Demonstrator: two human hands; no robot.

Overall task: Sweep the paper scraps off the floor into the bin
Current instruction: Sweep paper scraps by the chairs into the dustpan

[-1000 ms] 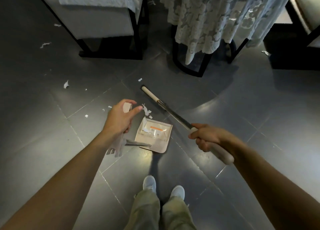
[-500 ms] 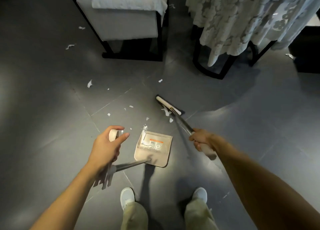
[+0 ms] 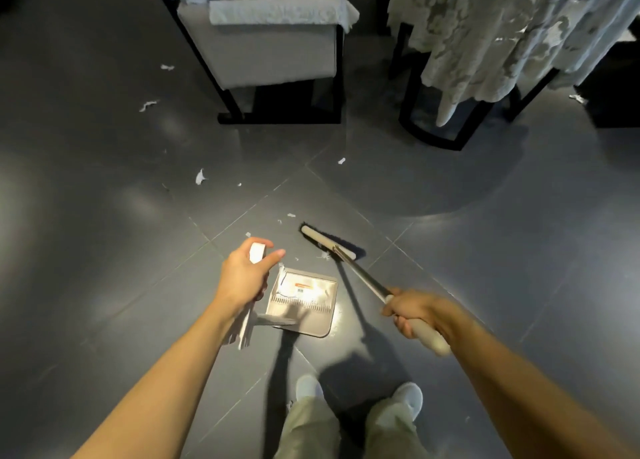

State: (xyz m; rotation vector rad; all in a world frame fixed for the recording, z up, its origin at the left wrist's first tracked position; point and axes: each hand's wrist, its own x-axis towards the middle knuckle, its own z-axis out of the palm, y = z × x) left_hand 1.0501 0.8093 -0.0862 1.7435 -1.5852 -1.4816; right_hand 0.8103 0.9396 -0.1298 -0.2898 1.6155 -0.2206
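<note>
The dark grey tiled floor fills most of the view. At the top right stands a table under a white lace cloth, and left of it a grey armchair on a black frame. Nearer to the person, the broom lies with its head on the tiles, just beyond the beige dustpan, which sits flat on the floor in front of the white shoes. The right hand is wrapped around the pale grip of the broom. The left hand curls around the white top of the dustpan's long handle. Small paper scraps lie scattered on the tiles left of the armchair and between the chair and the dustpan, some touching the broom head, and a few lie inside the dustpan.
</note>
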